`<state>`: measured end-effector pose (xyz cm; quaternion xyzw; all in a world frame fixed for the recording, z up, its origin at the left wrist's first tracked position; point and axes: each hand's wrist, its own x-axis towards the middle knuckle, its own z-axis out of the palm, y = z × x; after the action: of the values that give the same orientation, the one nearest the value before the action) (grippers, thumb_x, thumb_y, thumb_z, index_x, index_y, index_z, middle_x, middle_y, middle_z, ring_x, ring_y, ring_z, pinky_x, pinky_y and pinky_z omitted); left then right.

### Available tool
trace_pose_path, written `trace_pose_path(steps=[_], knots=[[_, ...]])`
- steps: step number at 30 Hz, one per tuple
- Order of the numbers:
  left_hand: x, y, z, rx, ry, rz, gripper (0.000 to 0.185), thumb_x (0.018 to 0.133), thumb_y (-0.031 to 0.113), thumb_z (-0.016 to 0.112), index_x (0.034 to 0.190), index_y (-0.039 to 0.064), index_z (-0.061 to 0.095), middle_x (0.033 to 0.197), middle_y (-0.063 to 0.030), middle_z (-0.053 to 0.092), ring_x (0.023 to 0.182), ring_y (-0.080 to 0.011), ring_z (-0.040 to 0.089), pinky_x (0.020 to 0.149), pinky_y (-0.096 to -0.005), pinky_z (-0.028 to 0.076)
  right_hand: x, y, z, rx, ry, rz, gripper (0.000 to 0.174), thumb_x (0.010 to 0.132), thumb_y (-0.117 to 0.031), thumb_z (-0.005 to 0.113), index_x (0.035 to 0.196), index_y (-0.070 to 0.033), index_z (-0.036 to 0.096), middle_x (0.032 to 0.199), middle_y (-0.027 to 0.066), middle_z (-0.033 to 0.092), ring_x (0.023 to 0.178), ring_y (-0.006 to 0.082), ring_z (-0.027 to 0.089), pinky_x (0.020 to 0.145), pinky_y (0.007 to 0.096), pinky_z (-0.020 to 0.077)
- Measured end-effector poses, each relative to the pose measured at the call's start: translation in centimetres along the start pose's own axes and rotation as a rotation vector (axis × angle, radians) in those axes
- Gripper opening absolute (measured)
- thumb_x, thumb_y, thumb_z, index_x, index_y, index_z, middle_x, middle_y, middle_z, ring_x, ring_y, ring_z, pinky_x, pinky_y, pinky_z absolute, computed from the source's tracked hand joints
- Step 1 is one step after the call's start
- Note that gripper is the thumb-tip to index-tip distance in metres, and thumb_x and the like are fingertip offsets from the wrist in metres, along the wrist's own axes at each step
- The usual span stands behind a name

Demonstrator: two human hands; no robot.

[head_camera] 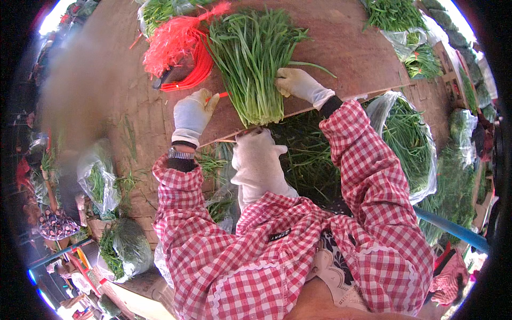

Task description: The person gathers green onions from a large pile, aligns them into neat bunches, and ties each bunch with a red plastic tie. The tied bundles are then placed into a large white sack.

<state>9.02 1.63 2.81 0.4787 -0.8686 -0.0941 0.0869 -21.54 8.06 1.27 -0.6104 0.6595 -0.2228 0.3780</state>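
A thick bundle of long green leafy stalks, like garlic chives (256, 72), lies on a brown wooden board (344, 48), its pale cut ends at the board's near edge. My right hand (298, 84), in a pale glove, rests against the bundle's right side, near its lower part. At its left, my left hand (194, 114), also gloved, pinches a red tie strip (218, 96) that runs towards the bundle; where the strip ends is hidden. Behind my left hand lie a stack of red strips (200, 68) and a heap of shredded red plastic twine (172, 42).
A white cloth (260, 164) hangs below the board's near edge. Plastic bags of greens stand at the right (412, 140) and lower left (132, 248). More bundled greens (394, 14) lie at the board's far right. A blue bar (452, 228) crosses at the right.
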Motion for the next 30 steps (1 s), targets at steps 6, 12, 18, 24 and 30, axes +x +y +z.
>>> trace_pose_path(steps=[6,12,18,24,30], knots=[[1.3,-0.5,1.2,-0.272,0.04,-0.065,0.034,0.09,0.046,0.058,0.09,0.012,0.06,0.077,-0.0153,0.066,0.076,-0.0373,0.065,0.066,-0.0475,0.051,0.0,-0.1,-0.1,0.079,0.005,0.029,0.025,0.091,-0.025,0.049,0.094,-0.003,0.059,0.069,0.0092,0.063,0.063,0.0219,0.063,0.06,0.0352,0.0497],[1.0,-1.5,1.1,0.041,-0.015,0.04,0.038,0.091,0.046,0.056,0.09,0.008,0.059,0.083,-0.0142,0.068,0.081,-0.0378,0.065,0.07,-0.0469,0.051,0.2,0.3,0.1,0.098,-0.003,0.014,0.023,0.09,-0.024,0.05,0.095,-0.003,0.059,0.07,0.0095,0.063,0.064,0.0222,0.064,0.061,0.035,0.05],[1.3,-0.9,0.5,-0.367,-0.041,-0.042,0.039,0.093,0.045,0.053,0.083,0.008,0.059,0.076,-0.0158,0.066,0.076,-0.0381,0.065,0.066,-0.0482,0.05,0.2,0.1,-0.1,-0.026,0.025,0.002,0.025,0.086,-0.028,0.051,0.09,-0.004,0.059,0.068,0.0105,0.064,0.067,0.0254,0.066,0.063,0.0386,0.0507],[4.8,6.6,0.6,-0.318,-0.014,0.138,0.037,0.093,0.045,0.052,0.086,0.009,0.058,0.074,-0.0163,0.066,0.075,-0.0402,0.064,0.065,-0.0498,0.049,0.2,-1.5,-0.2,-0.292,0.073,-0.006,0.025,0.089,-0.025,0.051,0.099,-0.005,0.062,0.078,0.0143,0.065,0.075,0.0294,0.065,0.07,0.0382,0.0502],[7.7,11.3,1.5,-0.239,-0.094,0.153,0.035,0.092,0.044,0.052,0.096,0.01,0.063,0.085,-0.0179,0.068,0.084,-0.0399,0.065,0.073,-0.0493,0.05,0.2,-2.4,0.1,-0.451,0.153,-0.075,0.029,0.086,-0.029,0.051,0.102,-0.008,0.063,0.096,0.0188,0.067,0.095,0.0377,0.063,0.083,0.0479,0.0493]])
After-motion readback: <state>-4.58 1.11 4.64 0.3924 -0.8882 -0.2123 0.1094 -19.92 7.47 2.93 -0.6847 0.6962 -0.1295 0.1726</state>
